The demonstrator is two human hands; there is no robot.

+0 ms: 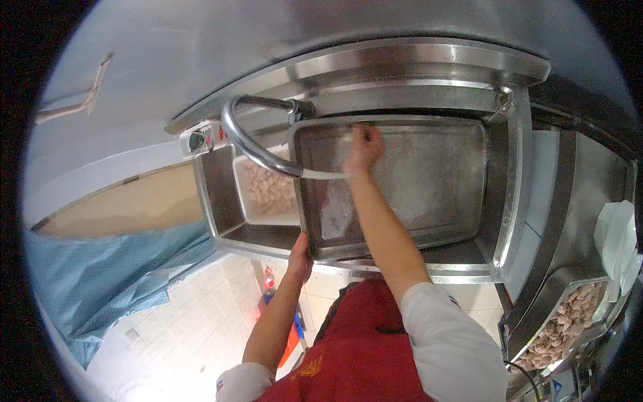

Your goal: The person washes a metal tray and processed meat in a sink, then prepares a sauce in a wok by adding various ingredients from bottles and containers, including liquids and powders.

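Observation:
A large rectangular metal tray [432,186] lies tilted in a stainless steel sink [510,201], with water and some foam on its bottom. My left hand [300,259] grips the tray's near left corner at the rim. Inside the tray, near its far wall, my right hand [364,145] is bent over something small and dark; blur hides what it is. From the curved metal faucet [241,135] a stream of water runs against my right wrist and into the tray.
Left of the tray, a white plastic tub [241,193] of pale brown pieces stands in the sink. At the right is a metal pan [540,321] of brown chunks beside a translucent plastic bag [615,241]. A blue sheet [125,271] hangs at the left; a red-capped bottle [269,279] stands below.

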